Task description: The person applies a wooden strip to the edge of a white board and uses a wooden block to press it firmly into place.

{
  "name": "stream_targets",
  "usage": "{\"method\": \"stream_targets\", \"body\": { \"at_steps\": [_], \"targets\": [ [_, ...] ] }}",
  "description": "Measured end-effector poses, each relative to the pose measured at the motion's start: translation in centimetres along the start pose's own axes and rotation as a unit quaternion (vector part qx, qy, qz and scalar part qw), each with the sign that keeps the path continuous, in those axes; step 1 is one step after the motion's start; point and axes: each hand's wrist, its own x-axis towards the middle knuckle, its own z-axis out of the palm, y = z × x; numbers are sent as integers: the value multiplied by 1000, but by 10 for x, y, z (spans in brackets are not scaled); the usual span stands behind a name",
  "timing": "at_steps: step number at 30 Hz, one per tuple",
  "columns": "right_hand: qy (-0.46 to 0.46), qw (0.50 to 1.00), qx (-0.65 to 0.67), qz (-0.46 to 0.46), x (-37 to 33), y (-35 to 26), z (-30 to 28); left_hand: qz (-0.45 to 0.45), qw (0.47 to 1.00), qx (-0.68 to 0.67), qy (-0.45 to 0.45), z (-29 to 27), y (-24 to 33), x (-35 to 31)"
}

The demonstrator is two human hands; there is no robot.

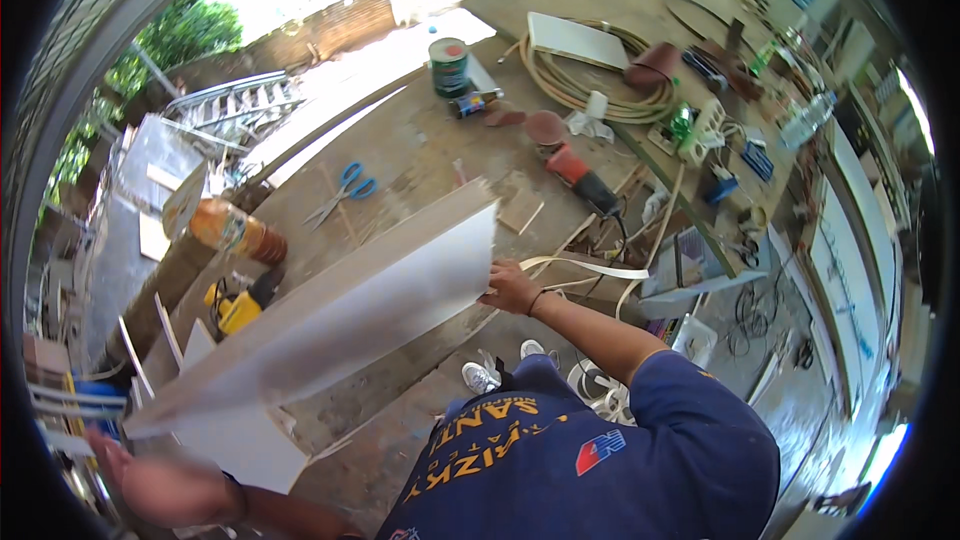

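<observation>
A long white board (400,285) with a raw brown edge stands tilted on its long side along the workbench's near edge. At its right end my right hand (512,287) grips the short edge, fingers curled round it. My left hand (175,490) is near the board's left end at the lower left; motion smears it, so its fingers and any contact cannot be made out. On the bench beyond the board lie blue-handled scissors (350,185) and a small wood offcut (520,212). A pale edging strip (590,267) curls just past my right hand.
A red-and-black angle grinder (580,178) with its cord lies on the bench (400,140). Behind it are a green can (449,67) and a coiled hose (540,80). A yellow power tool (240,308) and an orange-filled bottle (238,230) sit left of the board.
</observation>
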Motion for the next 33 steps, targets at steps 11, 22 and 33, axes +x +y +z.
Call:
{"method": "stream_targets", "body": {
  "at_steps": [11, 22, 33],
  "targets": [
    [14, 973, 48, 226, 110, 61, -25, -47, 876, 37, -478, 74, 92, 26],
    [41, 901, 64, 426, 168, 90, -9, -39, 878, 31, -477, 71, 95, 22],
    [54, 727, 606, 317, 0, -18, -103, -72, 869, 21, -489, 79, 84, 24]
  ]
}}
